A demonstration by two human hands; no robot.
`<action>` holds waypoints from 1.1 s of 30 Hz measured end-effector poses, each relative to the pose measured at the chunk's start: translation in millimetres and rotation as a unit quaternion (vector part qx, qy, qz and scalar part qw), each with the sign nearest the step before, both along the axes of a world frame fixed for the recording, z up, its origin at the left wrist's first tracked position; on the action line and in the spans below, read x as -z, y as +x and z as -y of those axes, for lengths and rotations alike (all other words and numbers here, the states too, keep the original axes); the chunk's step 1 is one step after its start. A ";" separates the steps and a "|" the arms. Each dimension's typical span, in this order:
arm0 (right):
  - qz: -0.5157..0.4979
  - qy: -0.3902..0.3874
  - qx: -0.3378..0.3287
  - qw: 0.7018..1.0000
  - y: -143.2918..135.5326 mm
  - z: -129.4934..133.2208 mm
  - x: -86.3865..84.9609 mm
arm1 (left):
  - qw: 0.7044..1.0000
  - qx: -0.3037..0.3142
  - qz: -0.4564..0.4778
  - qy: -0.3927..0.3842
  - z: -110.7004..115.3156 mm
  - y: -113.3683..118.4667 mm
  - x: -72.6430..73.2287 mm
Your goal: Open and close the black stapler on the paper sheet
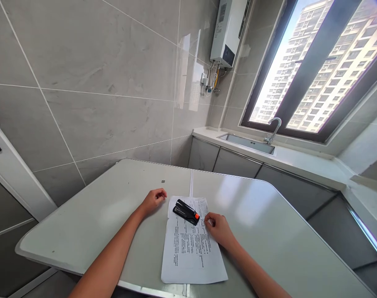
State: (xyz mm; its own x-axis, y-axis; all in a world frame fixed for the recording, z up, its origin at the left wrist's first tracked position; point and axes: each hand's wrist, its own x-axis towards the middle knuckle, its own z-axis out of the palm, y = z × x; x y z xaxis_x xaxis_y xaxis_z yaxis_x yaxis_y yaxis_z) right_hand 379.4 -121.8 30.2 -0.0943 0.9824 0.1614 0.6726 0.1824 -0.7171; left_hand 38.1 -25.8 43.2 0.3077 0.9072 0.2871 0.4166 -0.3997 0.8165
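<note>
Printed paper (193,265) lies on the pale table, across its centre seam. On the upper part of the paper rests a black stapler (186,212) with an orange-red tip at its right end. My left hand (153,200) is on the table just left of the paper's top corner, fingers curled inward, not touching the stapler. My right hand (218,227) rests at the paper's right edge, close to the stapler's orange end, its fingers bent with thumb and forefinger near each other. A small dark strip (163,181), perhaps staples, lies beyond my left hand.
The table (83,223) has angled corners and stands against a grey tiled wall. Behind it to the right are a counter (303,159) with a sink (247,142) and a faucet (273,130). A white door (17,178) is at the left.
</note>
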 end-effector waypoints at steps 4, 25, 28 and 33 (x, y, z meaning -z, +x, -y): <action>0.031 0.025 0.029 0.999 1.6 -0.2 -9.2 | 0.996 0.085 -0.030 -0.025 10.1 2.8 -10.1; -0.027 0.083 -0.073 0.994 -44.1 -32.2 -13.5 | 0.965 0.164 -0.201 0.031 16.8 17.5 -9.7; -0.033 0.077 -0.086 0.993 -42.9 -36.1 -12.3 | 0.965 0.166 -0.198 0.033 16.6 16.9 -10.2; -0.041 0.084 -0.103 0.990 -44.4 -35.1 -10.7 | 0.967 0.162 -0.195 0.035 15.8 17.1 -8.1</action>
State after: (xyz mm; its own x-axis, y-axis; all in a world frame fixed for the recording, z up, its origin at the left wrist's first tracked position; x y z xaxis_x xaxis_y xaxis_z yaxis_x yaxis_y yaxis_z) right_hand 335.0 -86.7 40.9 -0.2692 0.9027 0.3356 0.5503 0.4301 -0.7157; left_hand 55.2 -41.7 51.3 0.6691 0.7280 0.1491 0.5314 -0.6090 0.5889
